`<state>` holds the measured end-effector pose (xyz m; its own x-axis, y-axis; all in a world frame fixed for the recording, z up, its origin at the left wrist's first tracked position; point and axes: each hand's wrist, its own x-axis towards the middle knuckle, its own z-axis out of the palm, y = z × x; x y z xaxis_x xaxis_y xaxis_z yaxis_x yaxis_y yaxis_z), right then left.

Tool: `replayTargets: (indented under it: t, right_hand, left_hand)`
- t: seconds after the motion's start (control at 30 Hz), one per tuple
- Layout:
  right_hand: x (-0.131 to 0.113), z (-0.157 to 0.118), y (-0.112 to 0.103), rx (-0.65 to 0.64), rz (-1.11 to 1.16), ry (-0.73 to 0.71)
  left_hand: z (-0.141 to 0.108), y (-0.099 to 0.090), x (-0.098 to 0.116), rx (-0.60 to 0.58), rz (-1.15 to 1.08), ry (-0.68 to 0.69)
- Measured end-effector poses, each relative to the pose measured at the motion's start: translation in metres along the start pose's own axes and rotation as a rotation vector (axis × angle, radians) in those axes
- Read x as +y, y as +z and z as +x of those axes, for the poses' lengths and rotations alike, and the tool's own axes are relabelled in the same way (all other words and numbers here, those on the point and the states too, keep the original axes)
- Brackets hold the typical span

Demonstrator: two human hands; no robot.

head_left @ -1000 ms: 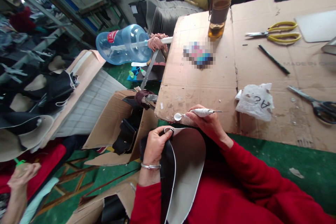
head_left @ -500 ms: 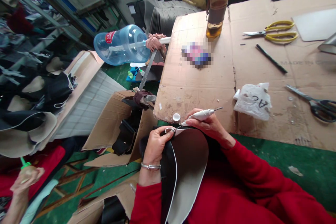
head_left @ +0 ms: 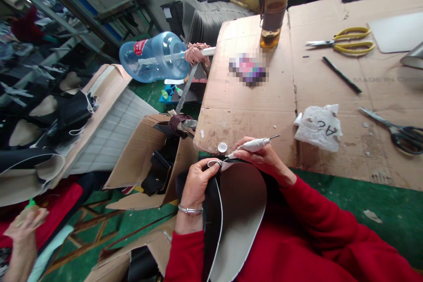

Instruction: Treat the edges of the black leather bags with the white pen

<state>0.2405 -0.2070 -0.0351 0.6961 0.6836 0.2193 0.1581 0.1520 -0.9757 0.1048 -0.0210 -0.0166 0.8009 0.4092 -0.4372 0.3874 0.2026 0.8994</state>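
Bent in front of me is a black leather piece (head_left: 243, 211) with a pale grey-beige lining and white cord along one edge. My left hand (head_left: 200, 180) pinches its top edge between thumb and fingers, where a small loop of white cord (head_left: 214, 162) stands up. My right hand (head_left: 259, 156) grips an awl (head_left: 253, 145) with a white-wrapped handle. Its thin tip points down-left at that edge, close to my left thumb; whether it enters the material I cannot tell. A metal rod sticks out of the handle's back end.
On the cardboard-covered table (head_left: 244, 110) are a white cap (head_left: 222, 147), plastic bag (head_left: 319, 128), black scissors (head_left: 396, 132), yellow-handled scissors (head_left: 343, 41), black pen (head_left: 342, 74) and drink bottle (head_left: 276, 9). A blue water jug (head_left: 155, 57) and open carton (head_left: 139, 163) stand left. A co-worker's hand (head_left: 28, 224) holds a green-tipped bottle.
My hands and the awl stay almost in place. The leather piece's curved right side has shifted slightly right. The co-worker's hand has moved a little left.
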Motion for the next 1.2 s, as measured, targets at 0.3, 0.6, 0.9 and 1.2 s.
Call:
replayTargets:
  t: [0.3, 0.6, 0.9, 1.2]
  right_hand:
    - [0.000, 0.002, -0.001, -0.176, -0.211, -0.223]
    - [0.001, 0.008, -0.002, -0.422, -0.213, -0.406]
    - [-0.003, 0.004, -0.006, -0.310, -0.042, -0.296]
    - [-0.006, -0.007, -0.003, 0.173, 0.009, 0.028]
  left_hand:
    - [0.001, 0.000, -0.002, 0.107, -0.146, -0.054]
    - [-0.003, -0.002, -0.002, 0.208, -0.212, -0.071]
    - [-0.005, -0.004, -0.009, 0.296, -0.108, 0.013]
    - [-0.012, -0.014, -0.017, 0.257, -0.044, 0.032]
